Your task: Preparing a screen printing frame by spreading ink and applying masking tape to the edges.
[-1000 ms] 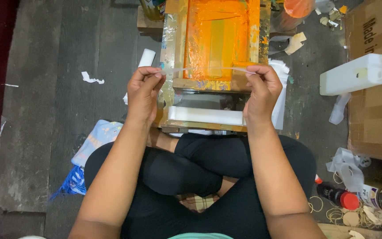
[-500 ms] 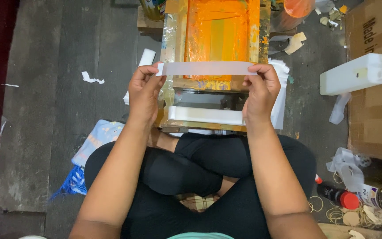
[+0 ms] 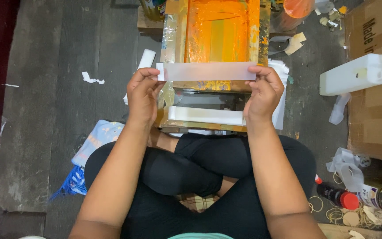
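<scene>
White paper strip (image 3: 206, 71), long and narrow, held level and stretched between both hands above the orange-inked printing screen (image 3: 215, 31). Left hand (image 3: 143, 95): grip closed on the strip's left end, thumb and fingertips pinching the short edge, a small corner of paper showing past the fingers. Right hand (image 3: 264, 93): grip likewise clamped on the right end, thumb on top, remaining fingers curled beneath. Between the two grips, strip flat and taut, broad face turned up to the camera. Just below the grips, a second white strip (image 3: 206, 116) lying flat on the wooden frame (image 3: 173, 44) of the screen. Beyond the grips, orange ink spread over the mesh, frame edges stained yellow and orange. Outward of the right grip, a white plastic jug (image 3: 354, 75) lying on its side against a cardboard box (image 3: 376, 110); nearer the body on that side, a dark bottle with red cap (image 3: 337, 197) among scattered rubber bands. Outward of the left grip, a torn paper scrap (image 3: 91, 79) on the grey floor (image 3: 45, 110), and a blue patterned bag (image 3: 89, 150) beside the knee. Under both forearms, crossed legs in black trousers (image 3: 200, 170).
</scene>
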